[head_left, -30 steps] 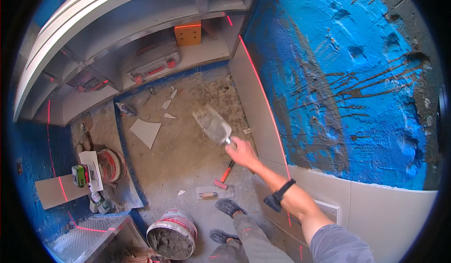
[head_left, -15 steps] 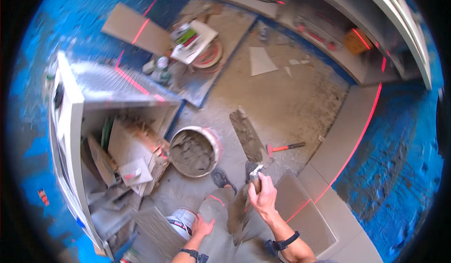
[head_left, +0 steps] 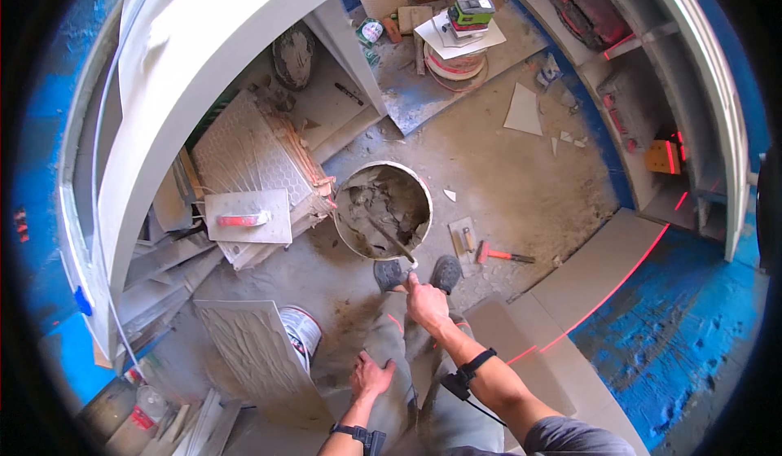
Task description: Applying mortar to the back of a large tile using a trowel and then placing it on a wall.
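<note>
My right hand (head_left: 427,303) is closed round the handle of a trowel (head_left: 394,241). Its blade is tilted edge-up and dips into grey mortar (head_left: 376,199) inside a round bucket (head_left: 426,186) just ahead of my feet. The mortar hides part of the blade. On my left thigh lies my left hand (head_left: 371,377), fingers loosely apart and holding nothing. Beside that leg, a tile (head_left: 252,350) with ridged mortar on its face leans against a white pail (head_left: 300,331).
A red-headed hammer (head_left: 507,254) and a flat tool with a wooden handle (head_left: 467,239) lie right of my feet. Left, a red-handled float (head_left: 244,219) rests on stacked tile pieces (head_left: 244,151). A green laser level (head_left: 471,12) stands at the back. Laid tiles (head_left: 590,269) run along the right.
The trowel, held raised with mortar on its blade, has come down leftward into the bucket. My left hand stays on my leg. The view has shifted, showing more of the left cabinet.
</note>
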The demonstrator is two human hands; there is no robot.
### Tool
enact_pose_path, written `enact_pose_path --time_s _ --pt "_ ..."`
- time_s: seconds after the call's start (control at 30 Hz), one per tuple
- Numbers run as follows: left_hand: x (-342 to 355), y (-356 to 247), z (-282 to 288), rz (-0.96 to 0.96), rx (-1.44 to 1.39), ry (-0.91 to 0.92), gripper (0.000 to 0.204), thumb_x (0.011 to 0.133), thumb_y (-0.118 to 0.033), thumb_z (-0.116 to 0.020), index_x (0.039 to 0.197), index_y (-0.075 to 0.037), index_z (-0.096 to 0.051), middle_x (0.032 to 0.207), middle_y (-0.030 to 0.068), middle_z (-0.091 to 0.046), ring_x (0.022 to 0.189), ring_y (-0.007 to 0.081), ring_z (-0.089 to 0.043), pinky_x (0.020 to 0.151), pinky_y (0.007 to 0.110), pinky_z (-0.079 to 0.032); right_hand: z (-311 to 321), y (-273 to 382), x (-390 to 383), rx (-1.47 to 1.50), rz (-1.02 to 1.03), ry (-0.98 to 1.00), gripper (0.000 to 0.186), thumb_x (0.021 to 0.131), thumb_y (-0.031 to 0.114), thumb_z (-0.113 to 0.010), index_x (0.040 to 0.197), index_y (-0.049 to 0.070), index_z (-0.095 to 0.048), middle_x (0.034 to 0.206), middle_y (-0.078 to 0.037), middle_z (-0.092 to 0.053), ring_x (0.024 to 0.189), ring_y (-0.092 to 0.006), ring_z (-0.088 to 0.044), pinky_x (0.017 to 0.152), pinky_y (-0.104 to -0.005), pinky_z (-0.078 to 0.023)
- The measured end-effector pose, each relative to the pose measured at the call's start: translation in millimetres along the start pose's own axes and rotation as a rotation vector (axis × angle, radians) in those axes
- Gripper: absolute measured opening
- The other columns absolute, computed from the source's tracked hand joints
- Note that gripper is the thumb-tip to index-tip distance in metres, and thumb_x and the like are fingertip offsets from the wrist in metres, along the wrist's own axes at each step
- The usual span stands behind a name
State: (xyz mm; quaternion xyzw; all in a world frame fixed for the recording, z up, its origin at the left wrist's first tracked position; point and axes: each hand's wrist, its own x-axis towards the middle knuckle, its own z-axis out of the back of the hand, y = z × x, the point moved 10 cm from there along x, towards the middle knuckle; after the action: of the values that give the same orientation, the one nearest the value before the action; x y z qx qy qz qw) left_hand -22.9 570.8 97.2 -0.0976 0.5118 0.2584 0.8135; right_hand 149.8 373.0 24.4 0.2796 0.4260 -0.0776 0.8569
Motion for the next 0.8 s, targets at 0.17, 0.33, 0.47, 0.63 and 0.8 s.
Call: enact_pose_path --time_s 0.17,0.33,0.47,0.63,0.8 --pt "5.0 11.7 10.8 -0.072 -0.106 0.024 0.074 0.08 -0.053 -0.067 0.123 0.004 -0.045 0.125 0.0287 -0.055 0.116 0.043 -0.057 0.094 0.049 -0.049 -17.2 6.0 24.9 -0.496 0.026 0.122 0.034 0.101 0.024 -0.043 0.118 0.001 -0.062 0.098 -0.017 -0.072 0.089 -0.0326 -0.072 0.072 -0.042 -0.057" --pt "11.3 41.2 -0.2 -0.068 -0.246 0.05 0.078 0.081 -0.055 -0.066 0.127 0.005 -0.044 0.124 0.0285 -0.055 0.116 0.0434 -0.057 0.095 0.05 -0.049 5.2 6.8 55.1 -1.235 0.144 0.214 0.027 0.089 0.019 -0.061 0.114 0.01 -0.069 0.096 -0.004 -0.065 0.092 -0.0272 -0.067 0.048 -0.0466 -0.051" --pt "5.2 54.0 -12.6 -0.029 -0.363 -0.021 0.083 0.081 -0.058 -0.065 0.13 0.005 -0.042 0.127 0.0297 -0.054 0.115 0.0442 -0.058 0.095 0.051 -0.049 17.2 4.0 107.3 -1.398 0.176 -0.038 0.023 0.085 0.016 -0.065 0.106 0.013 -0.074 0.097 -0.004 -0.067 0.089 -0.0265 -0.067 0.052 -0.0486 -0.054" --pt "6.7 37.9 -15.4 -0.02 -0.58 -0.038 0.091 0.081 -0.064 -0.065 0.139 0.002 -0.04 0.132 0.0305 -0.051 0.116 0.0465 -0.057 0.094 0.052 -0.05 -40.2 2.1 85.6 -1.136 0.241 0.362 0.032 0.084 0.023 -0.062 0.109 0.007 -0.073 0.117 -0.014 -0.07 0.111 -0.0305 -0.066 0.093 -0.0447 -0.053" --pt "5.3 72.0 -62.2 0.054 -1.256 -0.129 0.066 0.09 -0.052 -0.061 0.127 0.002 -0.058 0.115 0.0244 -0.065 0.107 0.035 -0.064 0.09 0.047 -0.051 -49.5 -33.2 100.5 -0.958 0.062 0.26 0.023 0.08 0.019 -0.068 0.101 0.012 -0.076 0.119 -0.013 -0.068 0.114 -0.0323 -0.065 0.093 -0.042 -0.055"
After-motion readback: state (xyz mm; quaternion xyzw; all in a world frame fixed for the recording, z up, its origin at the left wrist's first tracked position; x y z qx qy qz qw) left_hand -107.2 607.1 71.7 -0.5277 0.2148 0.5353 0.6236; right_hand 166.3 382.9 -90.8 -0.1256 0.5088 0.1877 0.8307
